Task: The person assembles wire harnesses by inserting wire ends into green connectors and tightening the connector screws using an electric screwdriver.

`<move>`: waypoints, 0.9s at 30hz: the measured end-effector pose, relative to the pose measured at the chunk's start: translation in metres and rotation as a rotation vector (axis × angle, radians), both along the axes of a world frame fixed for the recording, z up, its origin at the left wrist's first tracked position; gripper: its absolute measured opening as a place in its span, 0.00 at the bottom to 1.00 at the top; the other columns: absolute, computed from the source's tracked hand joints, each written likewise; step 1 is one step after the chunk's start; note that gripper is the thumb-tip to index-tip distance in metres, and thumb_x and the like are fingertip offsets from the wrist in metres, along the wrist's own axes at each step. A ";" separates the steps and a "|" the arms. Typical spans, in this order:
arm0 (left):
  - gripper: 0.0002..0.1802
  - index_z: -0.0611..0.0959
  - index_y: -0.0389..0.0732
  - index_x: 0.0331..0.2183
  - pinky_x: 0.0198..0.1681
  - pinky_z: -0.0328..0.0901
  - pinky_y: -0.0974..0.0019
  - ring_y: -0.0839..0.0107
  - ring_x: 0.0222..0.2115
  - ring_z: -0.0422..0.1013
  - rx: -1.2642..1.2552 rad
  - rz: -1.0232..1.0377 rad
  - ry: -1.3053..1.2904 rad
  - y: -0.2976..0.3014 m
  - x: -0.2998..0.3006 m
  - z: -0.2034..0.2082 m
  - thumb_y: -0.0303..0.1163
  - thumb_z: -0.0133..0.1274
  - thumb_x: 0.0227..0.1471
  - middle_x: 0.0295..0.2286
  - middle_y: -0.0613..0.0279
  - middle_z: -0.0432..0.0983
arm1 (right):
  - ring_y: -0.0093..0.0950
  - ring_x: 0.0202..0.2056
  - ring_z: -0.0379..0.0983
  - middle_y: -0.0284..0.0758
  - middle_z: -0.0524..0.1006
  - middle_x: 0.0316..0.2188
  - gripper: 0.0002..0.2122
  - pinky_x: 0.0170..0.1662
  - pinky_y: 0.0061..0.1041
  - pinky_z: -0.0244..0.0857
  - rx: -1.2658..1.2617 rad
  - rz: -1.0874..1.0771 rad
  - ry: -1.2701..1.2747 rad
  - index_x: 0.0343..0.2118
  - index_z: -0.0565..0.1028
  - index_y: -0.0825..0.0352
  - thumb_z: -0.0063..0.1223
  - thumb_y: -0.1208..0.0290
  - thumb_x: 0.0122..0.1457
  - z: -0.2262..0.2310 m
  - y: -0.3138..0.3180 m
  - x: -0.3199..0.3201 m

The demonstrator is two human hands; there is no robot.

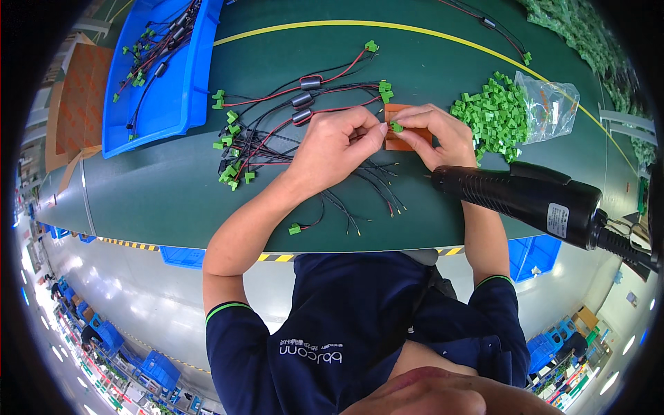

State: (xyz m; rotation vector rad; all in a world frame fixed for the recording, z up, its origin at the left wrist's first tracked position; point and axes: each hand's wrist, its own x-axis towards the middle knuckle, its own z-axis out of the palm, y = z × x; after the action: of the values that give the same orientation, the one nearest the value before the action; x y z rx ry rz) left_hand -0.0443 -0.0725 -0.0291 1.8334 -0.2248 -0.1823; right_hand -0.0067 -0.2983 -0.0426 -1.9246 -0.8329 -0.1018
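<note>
Left hand: the left hand (339, 142) is lying curled on the green table (173, 187), its fingertips pinching together just beside the small green connector (396, 126).
Right hand: the right hand (436, 133) is closing thumb and forefinger on that same connector from the other side.
Connector: one green connector is sitting between the two hands' fingertips, over the orange block (401, 135), which is showing beneath both hands.
Wires: a loose bundle of red and black wire leads (277, 131) with green plugs is spreading out to the left of the left hand; too tangled to count, though three black cylinders are showing on them.
Loose connectors: a heap of green connectors (491, 114), too many to count, is lying just beyond the right hand, beside one clear plastic bag (550, 104).
Tool: one black electric screwdriver (526, 197) is hanging above the right forearm.
Bin: one blue bin (162, 69) is holding more wired leads at the far left.
</note>
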 end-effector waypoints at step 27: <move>0.07 0.81 0.31 0.32 0.35 0.69 0.53 0.52 0.33 0.75 0.391 -0.088 -0.255 -0.005 0.001 -0.013 0.26 0.60 0.57 0.38 0.55 0.72 | 0.35 0.38 0.76 0.36 0.79 0.35 0.08 0.41 0.35 0.72 -0.348 0.052 -0.081 0.38 0.82 0.65 0.67 0.74 0.55 0.005 -0.014 0.004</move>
State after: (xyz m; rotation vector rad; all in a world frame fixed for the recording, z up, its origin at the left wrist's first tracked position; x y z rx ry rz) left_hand -0.0432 -0.0773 -0.0419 2.2377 -0.4758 -0.0543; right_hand -0.0028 -0.3126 -0.0376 -2.2332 -1.0053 -0.0025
